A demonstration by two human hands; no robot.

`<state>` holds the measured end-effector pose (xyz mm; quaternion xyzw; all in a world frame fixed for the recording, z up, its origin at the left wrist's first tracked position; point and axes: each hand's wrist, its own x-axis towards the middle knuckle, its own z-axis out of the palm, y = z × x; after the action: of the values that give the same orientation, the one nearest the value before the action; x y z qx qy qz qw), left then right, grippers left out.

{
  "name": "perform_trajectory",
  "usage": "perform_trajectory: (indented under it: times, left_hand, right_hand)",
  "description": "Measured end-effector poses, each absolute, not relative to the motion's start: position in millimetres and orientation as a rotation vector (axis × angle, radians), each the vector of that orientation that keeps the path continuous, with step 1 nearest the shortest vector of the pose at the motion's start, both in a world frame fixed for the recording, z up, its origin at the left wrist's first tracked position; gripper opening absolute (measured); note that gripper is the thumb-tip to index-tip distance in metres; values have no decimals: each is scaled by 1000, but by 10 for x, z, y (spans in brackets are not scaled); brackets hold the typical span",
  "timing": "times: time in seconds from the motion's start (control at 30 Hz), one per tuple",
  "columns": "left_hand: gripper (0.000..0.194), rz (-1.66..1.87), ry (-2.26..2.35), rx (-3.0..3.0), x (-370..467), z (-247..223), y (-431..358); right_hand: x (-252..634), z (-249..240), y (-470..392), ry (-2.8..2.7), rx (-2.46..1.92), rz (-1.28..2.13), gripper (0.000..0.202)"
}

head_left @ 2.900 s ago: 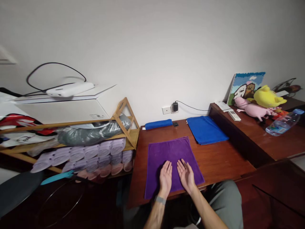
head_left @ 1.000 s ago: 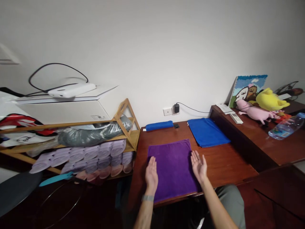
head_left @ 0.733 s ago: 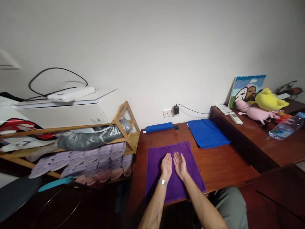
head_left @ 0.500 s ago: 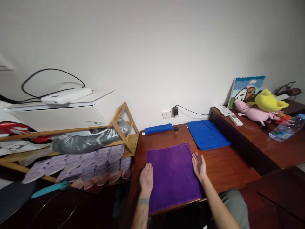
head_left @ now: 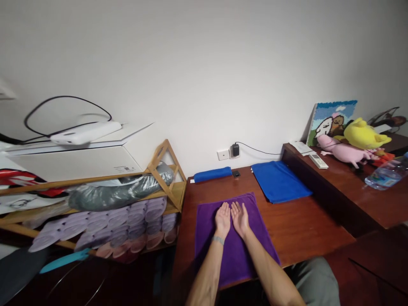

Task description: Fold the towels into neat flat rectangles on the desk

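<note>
A purple cloth (head_left: 207,229) lies spread flat on the brown wooden table (head_left: 306,229), reaching its front edge. Over the middle of it, palm up, is my left hand (head_left: 222,219), fingers stretched out and holding nothing. My right hand (head_left: 240,219) lies close beside it, also palm up with its fingers straight and the thumb apart. Whether the hands touch the cloth, I cannot tell. Behind the cloth, near the wall, sits a rolled blue cloth (head_left: 213,174). To its right, a blue cloth (head_left: 280,182) is laid flat.
A wooden rack (head_left: 177,199) at left holds lilac and pink slippers (head_left: 111,221), with a white box (head_left: 79,163) on top. On the raised right surface are a remote (head_left: 318,161), plush toys (head_left: 344,151) and a plastic bottle (head_left: 384,177). A charger (head_left: 235,149) is plugged into the wall.
Both hands have moved inward from the left and right sides of the purple cloth to its middle, now side by side with palms up. The cloths stay in place.
</note>
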<state>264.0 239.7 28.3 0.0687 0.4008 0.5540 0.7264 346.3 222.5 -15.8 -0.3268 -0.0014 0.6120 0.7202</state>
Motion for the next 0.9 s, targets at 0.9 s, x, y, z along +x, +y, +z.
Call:
perform_trajectory:
  times: [0.9]
  left_hand:
    - [56,1274,901,150,2343,205,2861]
  right_hand:
    - [3520,-197,2658,34,-689,1375,45]
